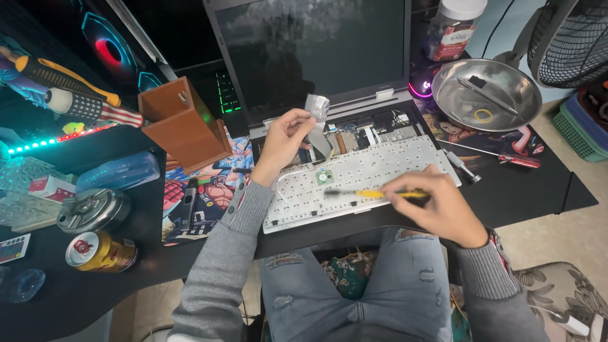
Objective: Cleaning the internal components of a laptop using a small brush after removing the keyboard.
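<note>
An open laptop with a dark screen stands on the desk. Its keyboard panel is flipped over, white underside up, and lies over the laptop's base. My left hand pinches the silver flat ribbon cable that rises from the panel's far edge. My right hand holds a yellow-handled screwdriver, its dark tip blurred and pointing left over the panel near a small green part.
A metal bowl with a small tool and a yellow ring sits at the right. A red-handled screwdriver lies in front of the bowl. A wooden box, a drink can and a round metal part are on the left.
</note>
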